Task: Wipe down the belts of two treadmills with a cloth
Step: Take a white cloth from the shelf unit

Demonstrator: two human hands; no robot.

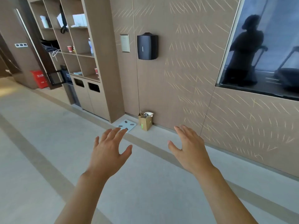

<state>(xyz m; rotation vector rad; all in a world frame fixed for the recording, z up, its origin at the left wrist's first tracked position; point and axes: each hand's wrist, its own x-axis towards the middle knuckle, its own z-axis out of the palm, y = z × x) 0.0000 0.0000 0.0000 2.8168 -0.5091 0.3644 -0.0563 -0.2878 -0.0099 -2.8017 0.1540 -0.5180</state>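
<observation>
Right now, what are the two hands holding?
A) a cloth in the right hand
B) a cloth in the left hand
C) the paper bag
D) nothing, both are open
D: the left hand and the right hand are spread open above the floor, fingers straight, with no cloth in either.

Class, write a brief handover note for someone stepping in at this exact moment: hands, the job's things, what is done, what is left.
Left hand: open, empty, held out over the floor.
Right hand: open, empty, likewise.
Cloth: not in view.
Treadmills: seen only as a reflection in the dark wall panel, so probably behind you.
Done: nothing visible.
Left: find a cloth, then wipe both belts.
</observation>
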